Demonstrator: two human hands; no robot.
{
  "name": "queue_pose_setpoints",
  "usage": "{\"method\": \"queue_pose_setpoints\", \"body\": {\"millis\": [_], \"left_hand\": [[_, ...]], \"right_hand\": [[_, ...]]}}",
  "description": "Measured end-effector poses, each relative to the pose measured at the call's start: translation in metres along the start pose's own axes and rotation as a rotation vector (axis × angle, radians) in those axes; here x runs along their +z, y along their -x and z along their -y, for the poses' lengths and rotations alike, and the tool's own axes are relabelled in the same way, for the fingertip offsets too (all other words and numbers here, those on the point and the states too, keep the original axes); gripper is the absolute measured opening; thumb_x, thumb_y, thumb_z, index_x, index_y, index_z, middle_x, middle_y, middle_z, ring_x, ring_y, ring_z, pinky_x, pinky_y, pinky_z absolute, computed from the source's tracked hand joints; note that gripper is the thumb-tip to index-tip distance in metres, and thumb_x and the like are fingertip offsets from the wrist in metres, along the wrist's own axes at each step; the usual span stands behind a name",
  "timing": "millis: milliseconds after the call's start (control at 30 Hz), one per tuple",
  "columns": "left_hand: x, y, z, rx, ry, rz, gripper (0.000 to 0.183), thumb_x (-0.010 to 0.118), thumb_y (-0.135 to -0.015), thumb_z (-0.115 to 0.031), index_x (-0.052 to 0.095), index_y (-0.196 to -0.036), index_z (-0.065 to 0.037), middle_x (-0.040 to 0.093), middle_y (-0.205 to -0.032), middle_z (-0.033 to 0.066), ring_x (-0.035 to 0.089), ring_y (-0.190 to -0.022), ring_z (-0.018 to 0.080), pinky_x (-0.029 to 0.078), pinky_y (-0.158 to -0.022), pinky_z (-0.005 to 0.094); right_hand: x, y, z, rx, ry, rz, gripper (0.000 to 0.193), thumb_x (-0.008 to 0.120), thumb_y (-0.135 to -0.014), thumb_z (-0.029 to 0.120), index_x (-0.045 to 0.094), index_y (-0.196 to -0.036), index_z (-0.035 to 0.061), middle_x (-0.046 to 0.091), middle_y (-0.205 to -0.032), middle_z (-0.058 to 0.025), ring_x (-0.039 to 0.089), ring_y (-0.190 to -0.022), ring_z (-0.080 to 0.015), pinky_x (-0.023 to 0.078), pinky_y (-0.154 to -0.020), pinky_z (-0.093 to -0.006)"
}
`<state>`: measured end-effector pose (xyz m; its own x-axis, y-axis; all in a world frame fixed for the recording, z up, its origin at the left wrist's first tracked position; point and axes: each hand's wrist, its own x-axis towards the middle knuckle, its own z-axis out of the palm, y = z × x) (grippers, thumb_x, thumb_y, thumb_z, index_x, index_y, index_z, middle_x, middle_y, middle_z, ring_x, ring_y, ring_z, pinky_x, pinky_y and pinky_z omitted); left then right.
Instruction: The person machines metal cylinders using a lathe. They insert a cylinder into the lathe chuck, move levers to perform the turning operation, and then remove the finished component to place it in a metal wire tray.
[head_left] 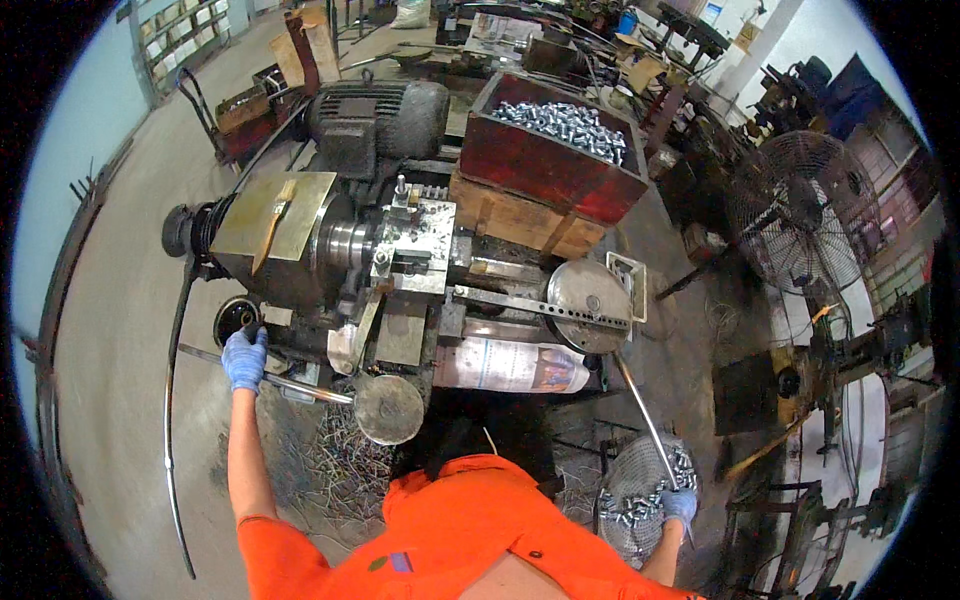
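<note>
My left hand [245, 360], in a blue knitted glove, is at the left end of a lathe-like machine, by a round black bowl-shaped part [224, 322]. Its fingers curl over something dark that I cannot make out. A metal lever [310, 389] with a round end plate [389, 410] extends just right of that wrist. At the lower right, my gloved right hand [680, 506] closes around the lower end of a long shiny metal rod [645, 415]. This rod slants up to a round metal disc [590, 300] on the machine. Beneath the right hand sits a wire-mesh basket [612, 478] holding small shiny metal parts [636, 510].
A tool block [418, 245] and chuck [348, 245] occupy the machine's middle. A brush [272, 228] lies on a metal plate [310, 205]. Behind are a motor [375, 115] and a red bin [550, 165] of metal parts. Metal shavings [345, 460] litter the floor; a fan [805, 205] stands right.
</note>
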<state>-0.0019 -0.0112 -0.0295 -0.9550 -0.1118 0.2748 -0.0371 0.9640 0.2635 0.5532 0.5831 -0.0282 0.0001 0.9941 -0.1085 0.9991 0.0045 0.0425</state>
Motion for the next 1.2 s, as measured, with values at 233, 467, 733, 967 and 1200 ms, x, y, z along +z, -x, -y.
{"method": "queue_pose_setpoints", "body": {"millis": [233,467,733,967,1200], "left_hand": [[-0.013,0.000,-0.014,-0.047,-0.004,0.088,0.029,0.060,-0.078,-0.038,0.068,-0.094,-0.015,0.064,-0.086,0.0150,0.062,-0.082,0.0312,0.048,-0.073,0.0412],[-0.007,0.003,-0.013,-0.097,0.006,0.026,0.029,0.062,-0.078,-0.036,0.068,-0.092,-0.012,0.064,-0.085,0.0156,0.062,-0.081,0.0314,0.048,-0.072,0.0413],[0.003,0.005,-0.016,-0.019,0.158,-0.013,0.031,0.060,-0.082,-0.034,0.067,-0.093,-0.006,0.065,-0.075,0.0146,0.063,-0.068,0.0290,0.048,-0.063,0.0378],[0.010,0.033,0.067,-0.414,1.090,-0.519,0.026,0.057,-0.088,-0.028,0.063,-0.083,-0.003,0.058,-0.066,0.0025,0.051,-0.055,0.0095,0.042,-0.051,0.0243],[0.115,0.067,0.131,-0.047,-0.022,0.228,0.035,0.058,-0.076,-0.038,0.065,-0.094,-0.009,0.065,-0.094,0.0154,0.062,-0.088,0.0308,0.048,-0.077,0.0391]], "right_hand": [[0.003,-0.001,0.102,-0.359,-0.039,-0.172,0.039,0.068,-0.063,0.035,0.067,-0.096,0.0148,0.065,-0.087,-0.0162,0.061,-0.082,-0.0348,0.049,-0.075,-0.0392],[-0.011,-0.079,0.144,-0.490,0.193,-0.246,0.037,0.060,-0.073,0.043,0.067,-0.094,0.0138,0.061,-0.103,-0.0132,0.050,-0.107,-0.0339,0.031,-0.098,-0.0493],[-0.045,-0.179,0.280,-0.352,0.244,-0.269,0.061,0.059,-0.076,0.041,0.047,-0.126,0.0071,0.045,-0.129,-0.0161,0.034,-0.126,-0.0340,0.015,-0.107,-0.0503],[-0.001,-0.134,0.288,-0.760,0.050,-0.515,0.069,0.058,-0.075,0.046,0.044,-0.129,0.0047,0.044,-0.132,-0.0173,0.033,-0.127,-0.0329,0.019,-0.108,-0.0424],[0.039,-0.053,0.197,-0.680,-0.045,-0.209,0.051,0.062,-0.073,0.045,0.063,-0.104,0.0044,0.057,-0.113,-0.0179,0.051,-0.109,-0.0312,0.034,-0.098,-0.0384]]}}
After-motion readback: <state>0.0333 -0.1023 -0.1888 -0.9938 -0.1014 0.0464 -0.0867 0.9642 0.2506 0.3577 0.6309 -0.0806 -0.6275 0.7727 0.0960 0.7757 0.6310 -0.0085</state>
